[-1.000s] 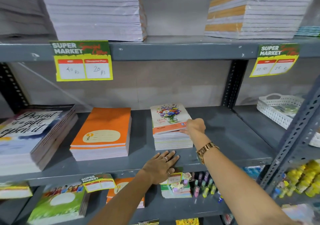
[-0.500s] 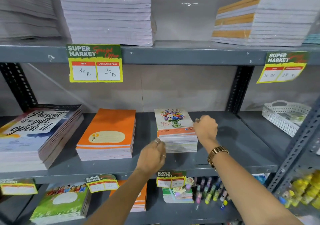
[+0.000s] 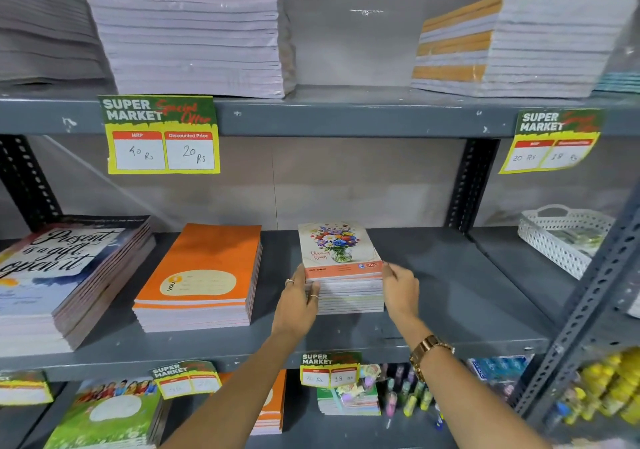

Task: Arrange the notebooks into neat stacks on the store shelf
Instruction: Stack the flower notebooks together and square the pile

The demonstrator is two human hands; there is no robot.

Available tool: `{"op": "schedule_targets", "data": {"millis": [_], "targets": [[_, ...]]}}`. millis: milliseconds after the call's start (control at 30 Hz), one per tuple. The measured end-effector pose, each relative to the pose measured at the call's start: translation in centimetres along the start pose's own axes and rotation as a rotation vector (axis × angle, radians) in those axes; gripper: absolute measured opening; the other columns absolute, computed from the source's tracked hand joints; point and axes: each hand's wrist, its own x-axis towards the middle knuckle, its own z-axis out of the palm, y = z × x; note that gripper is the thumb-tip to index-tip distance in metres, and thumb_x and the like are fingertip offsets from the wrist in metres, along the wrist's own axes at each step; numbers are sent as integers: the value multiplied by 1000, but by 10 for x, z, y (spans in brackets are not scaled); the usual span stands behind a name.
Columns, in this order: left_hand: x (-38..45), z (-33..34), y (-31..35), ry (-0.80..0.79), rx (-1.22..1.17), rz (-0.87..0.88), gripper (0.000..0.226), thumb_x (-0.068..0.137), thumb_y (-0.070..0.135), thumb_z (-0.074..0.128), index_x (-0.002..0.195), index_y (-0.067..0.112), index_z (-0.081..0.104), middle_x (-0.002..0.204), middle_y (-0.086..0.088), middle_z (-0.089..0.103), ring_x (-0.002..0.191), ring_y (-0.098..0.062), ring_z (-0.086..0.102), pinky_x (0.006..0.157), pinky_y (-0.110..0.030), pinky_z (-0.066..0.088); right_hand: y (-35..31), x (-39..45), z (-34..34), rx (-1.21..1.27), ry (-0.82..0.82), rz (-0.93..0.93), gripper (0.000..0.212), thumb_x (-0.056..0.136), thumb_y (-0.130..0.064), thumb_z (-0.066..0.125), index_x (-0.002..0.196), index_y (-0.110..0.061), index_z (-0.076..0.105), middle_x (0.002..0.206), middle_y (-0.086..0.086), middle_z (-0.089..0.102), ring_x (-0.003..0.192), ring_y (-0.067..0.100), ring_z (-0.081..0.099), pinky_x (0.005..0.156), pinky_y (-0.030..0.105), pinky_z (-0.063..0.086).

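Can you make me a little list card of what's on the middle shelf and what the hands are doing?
left hand: pressed on the left side of the flower stack
right hand: pressed on its right side
flower stack: upright on the middle shelf, squeezed between both hands
orange stack: to the left of it, apart, untouched
big stack: far left, says "Present is a gift, open it"
white basket: far right
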Motion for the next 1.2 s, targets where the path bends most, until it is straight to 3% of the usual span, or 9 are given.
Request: {"op": "schedule_targets", "data": {"millis": [200,367,533,800,967,1100,1200], "targets": [[6,-3,-3,-10,-24,-68,49,96,5,44,142,20,33,135,-10,53,124,-28,51,103,-41,46,3,-10,7,96,103,-18,31,93,-2,43,91,-1,74,81,11,69,81,31,64,73,38,54],[10,-5,-4,10,-117,-117,46,95,4,45,140,15,38,133,-13,56,123,-29,52,103,-42,48,5,-14,9,98,115,-15,31,91,0,43,92,-2,74,86,14,72,75,24,60,64,26,45],[13,-6,-4,11,-127,-106,40,96,5,44,136,11,44,131,-13,59,120,-29,54,103,-40,47,9,-17,11,100,118,-33,29,92,-2,45,95,-3,74,90,14,74,79,25,65,66,27,52],[12,-3,-3,108,-104,-81,33,96,4,44,127,8,55,123,-13,66,112,-27,60,99,-37,50,12,-20,11,71,122,-76,29,94,1,44,105,-3,70,98,14,74,83,21,64,71,23,49],[11,1,-6,99,-68,-85,36,96,8,46,132,11,50,124,-11,65,108,-26,61,92,-36,54,14,-20,11,29,113,-107,31,96,1,41,109,-3,69,101,15,73,83,16,61,61,9,43],[11,2,-8,95,-65,-86,38,96,7,45,134,12,48,126,-10,64,109,-25,60,92,-35,54,15,-21,10,1,99,-139,30,96,-2,43,114,-7,67,103,11,73,83,15,60,71,19,45],[10,1,-8,88,-62,-92,39,96,6,46,134,13,47,126,-10,63,109,-26,60,94,-36,53,18,-22,9,-22,80,-177,31,93,-3,49,118,-11,65,99,9,74,78,16,60,68,18,45]]}}
